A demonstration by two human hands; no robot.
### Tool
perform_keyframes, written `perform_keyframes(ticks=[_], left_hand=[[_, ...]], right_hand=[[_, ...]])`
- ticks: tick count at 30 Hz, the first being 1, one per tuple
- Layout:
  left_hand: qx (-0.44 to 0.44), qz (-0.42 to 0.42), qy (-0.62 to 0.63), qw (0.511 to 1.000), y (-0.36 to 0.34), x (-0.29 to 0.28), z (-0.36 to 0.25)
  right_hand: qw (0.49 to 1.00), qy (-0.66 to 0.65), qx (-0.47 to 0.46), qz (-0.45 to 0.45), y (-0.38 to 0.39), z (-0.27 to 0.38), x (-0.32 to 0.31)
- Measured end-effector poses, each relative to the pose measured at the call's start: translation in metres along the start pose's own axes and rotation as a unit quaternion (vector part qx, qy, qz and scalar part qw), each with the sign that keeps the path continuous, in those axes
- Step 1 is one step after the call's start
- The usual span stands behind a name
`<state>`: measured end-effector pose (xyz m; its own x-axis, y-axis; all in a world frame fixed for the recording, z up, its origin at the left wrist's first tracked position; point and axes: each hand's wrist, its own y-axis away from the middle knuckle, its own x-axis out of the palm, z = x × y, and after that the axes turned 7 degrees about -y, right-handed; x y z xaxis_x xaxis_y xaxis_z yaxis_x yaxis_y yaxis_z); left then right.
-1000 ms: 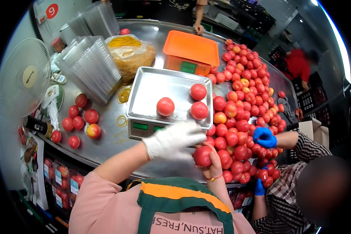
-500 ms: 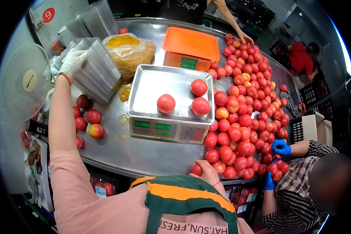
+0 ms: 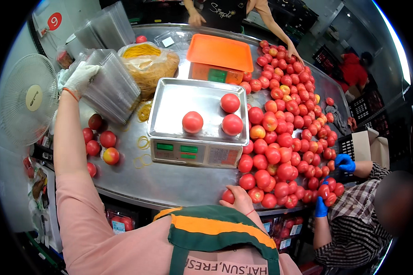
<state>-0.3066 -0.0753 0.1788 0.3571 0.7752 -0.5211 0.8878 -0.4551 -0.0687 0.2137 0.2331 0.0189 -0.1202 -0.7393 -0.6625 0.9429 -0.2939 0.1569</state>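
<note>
My left hand (image 3: 81,77), in a white glove, reaches to a leaning stack of clear plastic boxes (image 3: 111,87). Its fingers are bent over the upper edge of the boxes at the near side, gripping there. My right hand (image 3: 240,198), bare, is closed around a tomato (image 3: 227,196) at the front edge of the table. Between the two, a scale (image 3: 176,153) with a metal pan carries three tomatoes: one at the middle (image 3: 192,122), one at the back right (image 3: 230,103) and one at the front right (image 3: 232,124).
A large tomato heap (image 3: 284,123) covers the table's right. An orange scale (image 3: 220,52), a bag of rubber bands (image 3: 149,64) and loose tomatoes (image 3: 108,139) surround the metal scale. A fan (image 3: 30,98) stands left. A blue-gloved co-worker (image 3: 344,162) handles tomatoes; another person's hand (image 3: 294,52) touches the heap.
My left hand has shifted slightly along the box stack's edge. Across the table, the other person's second hand has appeared beside a clear box. The blue-gloved hand has moved right.
</note>
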Motion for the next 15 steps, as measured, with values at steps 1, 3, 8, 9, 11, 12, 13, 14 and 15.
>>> perform_keyframes(ticks=[1,3,8,9,11,12,13,14,15], left_hand=[[0.025,-0.036,-0.143,0.989,-0.001,0.003,-0.003],[0.079,-0.123,-0.396,0.907,-0.008,0.007,0.001],[0.039,-0.317,-0.441,0.839,0.010,0.007,-0.007],[0.050,-0.436,-0.340,0.831,0.014,-0.019,0.020],[0.061,-0.482,-0.007,0.874,0.043,0.009,-0.015],[0.112,-0.474,-0.049,0.872,0.064,0.026,-0.036],[0.163,-0.463,-0.087,0.867,0.088,0.051,-0.052],[0.189,-0.385,-0.155,0.890,0.120,0.090,-0.069],[0.196,-0.378,-0.149,0.893,0.144,0.120,-0.078]], right_hand=[[1.000,0.003,0.001,0.000,0.001,-0.001,0.000],[1.000,0.004,0.001,-0.001,0.002,-0.003,0.001],[1.000,-0.007,-0.014,-0.023,0.004,-0.016,0.006],[0.999,-0.010,-0.023,-0.023,0.003,-0.016,0.010],[0.999,-0.014,-0.026,-0.035,0.006,-0.024,0.012],[0.999,-0.013,-0.018,-0.041,0.009,-0.026,0.012],[0.999,-0.007,-0.012,-0.035,0.010,-0.029,0.010],[1.000,0.000,-0.006,-0.029,0.011,-0.031,0.007],[0.999,-0.001,0.001,-0.038,0.009,-0.029,0.003]])
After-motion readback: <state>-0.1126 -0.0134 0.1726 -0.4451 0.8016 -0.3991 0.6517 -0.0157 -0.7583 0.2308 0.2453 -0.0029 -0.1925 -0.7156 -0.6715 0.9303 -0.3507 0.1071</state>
